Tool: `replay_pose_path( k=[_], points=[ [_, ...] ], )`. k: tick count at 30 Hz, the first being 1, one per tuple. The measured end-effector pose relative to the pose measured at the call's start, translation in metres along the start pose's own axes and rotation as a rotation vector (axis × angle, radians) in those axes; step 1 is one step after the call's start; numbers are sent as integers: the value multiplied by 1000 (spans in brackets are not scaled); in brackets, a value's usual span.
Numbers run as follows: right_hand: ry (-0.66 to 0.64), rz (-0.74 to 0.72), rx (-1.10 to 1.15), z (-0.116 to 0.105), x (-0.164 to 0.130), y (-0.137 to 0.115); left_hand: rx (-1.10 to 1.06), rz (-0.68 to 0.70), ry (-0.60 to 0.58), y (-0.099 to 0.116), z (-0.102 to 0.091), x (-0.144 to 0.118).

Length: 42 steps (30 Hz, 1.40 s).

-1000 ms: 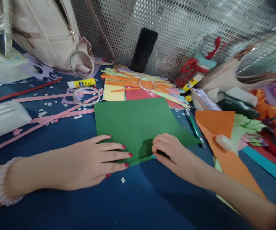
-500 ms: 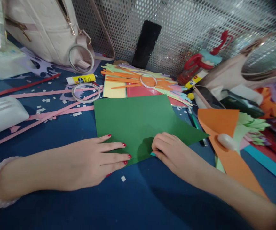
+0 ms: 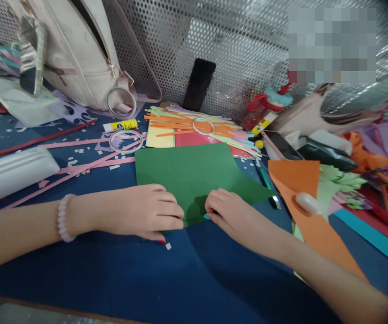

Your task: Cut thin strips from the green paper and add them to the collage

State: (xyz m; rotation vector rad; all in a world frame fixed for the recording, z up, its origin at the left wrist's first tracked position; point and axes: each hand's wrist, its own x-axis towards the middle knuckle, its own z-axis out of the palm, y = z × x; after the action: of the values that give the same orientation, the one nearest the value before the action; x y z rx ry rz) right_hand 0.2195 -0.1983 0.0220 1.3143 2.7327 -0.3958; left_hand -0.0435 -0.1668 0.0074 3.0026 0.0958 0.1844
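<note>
A sheet of green paper [image 3: 187, 166] lies on the blue tabletop in front of me, its right side cut to a long point. My left hand [image 3: 146, 211], with a beaded bracelet at the wrist, rests on its near left corner. The fingers are curled down over the edge and the thumb is at the table side. At the near edge farther right, my right hand [image 3: 227, 209] has its fingers bent and thumb tucked, pinching the paper's edge. The fingertips are partly hidden. Close to my left thumb lies a small white paper scrap [image 3: 168, 246].
Behind the sheet are paper strips [image 3: 180, 119], tape rolls [image 3: 125, 141], a glue stick [image 3: 121, 125] and a phone [image 3: 199, 84] against perforated metal. A white case [image 3: 15, 173] sits left. Orange paper [image 3: 295, 180] carrying a white oval object [image 3: 308, 204] lies right.
My left hand has gone from spread fingers lying flat to fingers curled at the near edge of the paper. The right hand keeps its pinch. The view has shifted, showing the table's front edge.
</note>
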Motion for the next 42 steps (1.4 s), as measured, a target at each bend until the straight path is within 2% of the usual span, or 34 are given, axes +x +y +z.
replay_pose_path(
  k=[7, 15, 21, 27, 35, 39, 42],
  points=[
    [18, 10, -3, 0, 0, -1, 46, 68, 83, 4, 3, -5],
    [21, 37, -57, 3, -3, -2, 28, -11, 6, 4, 5, -4],
    [51, 38, -67, 4, -4, -3, 39, -70, 6, 12, 3, 3],
    [91, 15, -82, 5, -4, -2, 71, -132, -46, 20, 4, 11],
    [99, 18, -99, 7, -4, -3, 59, -177, -85, 30, -9, 23],
    [107, 19, -62, 9, -5, -3, 2, -155, -105, 23, -11, 28],
    [103, 10, -32, 9, -5, -2, -155, -211, -53, 11, -6, 31]
  ],
)
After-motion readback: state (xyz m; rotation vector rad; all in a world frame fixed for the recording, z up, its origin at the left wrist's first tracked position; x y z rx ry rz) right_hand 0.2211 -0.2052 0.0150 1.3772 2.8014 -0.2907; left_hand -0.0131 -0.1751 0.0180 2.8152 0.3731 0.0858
